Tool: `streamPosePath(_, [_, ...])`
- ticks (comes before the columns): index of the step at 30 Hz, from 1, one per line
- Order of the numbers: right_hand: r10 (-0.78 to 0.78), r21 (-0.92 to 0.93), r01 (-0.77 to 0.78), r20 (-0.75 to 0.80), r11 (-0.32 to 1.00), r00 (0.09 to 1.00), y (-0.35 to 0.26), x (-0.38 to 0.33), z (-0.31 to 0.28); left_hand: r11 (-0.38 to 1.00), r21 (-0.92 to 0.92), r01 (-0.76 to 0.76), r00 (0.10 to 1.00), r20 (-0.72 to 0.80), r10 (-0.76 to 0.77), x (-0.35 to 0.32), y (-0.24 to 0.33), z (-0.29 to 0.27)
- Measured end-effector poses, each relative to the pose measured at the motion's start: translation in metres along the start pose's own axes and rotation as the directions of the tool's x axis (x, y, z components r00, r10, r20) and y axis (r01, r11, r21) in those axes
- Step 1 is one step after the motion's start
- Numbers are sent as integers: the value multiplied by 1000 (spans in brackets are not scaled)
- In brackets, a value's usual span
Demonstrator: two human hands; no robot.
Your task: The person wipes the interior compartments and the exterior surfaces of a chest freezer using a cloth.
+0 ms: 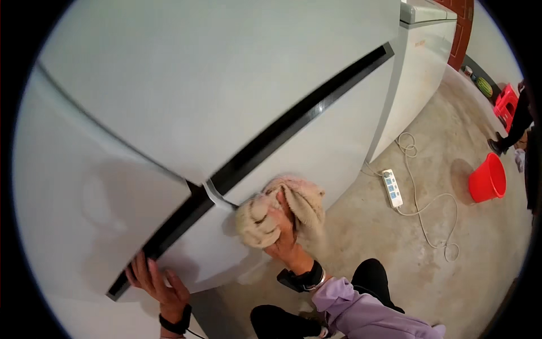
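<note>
A large pale grey refrigerator (pixel 226 73) fills the left and middle of the head view, with dark recessed handle strips (pixel 293 121) between its upper doors and lower fronts. My right hand (pixel 287 234) grips a bunched beige cloth (pixel 307 206) and presses it against the lower right front, just under the handle strip. Parts of the cloth look blurred. At lower left, my left hand (pixel 161 285) lies on the lower left front with fingers stretched up to the dark strip and the thumb apart. Nothing shows in that hand.
A white chest freezer (pixel 420 73) stands beyond the refrigerator. On the concrete floor lie a white power strip (pixel 392 188) and its looping cord (pixel 416 189). Farther right are a red bucket (pixel 486 178), red stools (pixel 506 106), a watermelon (pixel 484 86) and another person's leg (pixel 516 127).
</note>
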State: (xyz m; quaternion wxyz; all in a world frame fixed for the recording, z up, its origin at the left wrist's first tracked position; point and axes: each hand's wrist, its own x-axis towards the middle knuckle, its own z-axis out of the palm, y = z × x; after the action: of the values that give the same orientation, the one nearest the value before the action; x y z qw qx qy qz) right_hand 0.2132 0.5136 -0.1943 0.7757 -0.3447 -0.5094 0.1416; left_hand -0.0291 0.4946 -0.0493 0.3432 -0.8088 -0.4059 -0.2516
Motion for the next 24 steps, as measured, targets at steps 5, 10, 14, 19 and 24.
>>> streamPosePath(5, [155, -124, -201, -307, 972, 939, 103, -64, -46, 994, 90, 67, 997, -48, -63, 10, 19, 14])
streamPosePath(10, [408, -126, -547, -533, 828, 741, 185, -91, -116, 990, 103, 99, 993, -68, -92, -9, 31, 16])
streamPosePath(14, [510, 337, -450, -786, 827, 349, 239, -62, -185, 994, 48, 103, 980, -175, -94, -43, 4, 2])
streamPosePath(19, [276, 38, -323, -618, 946, 736, 137, -9, -75, 874, 235, 426, 893, -262, -365, -71, -51, -11])
streamPosePath(24, [-236, -505, 178, -53, 844, 970, 68, 32, -78, 846, 251, 471, 870, -290, -399, -80, -73, -7])
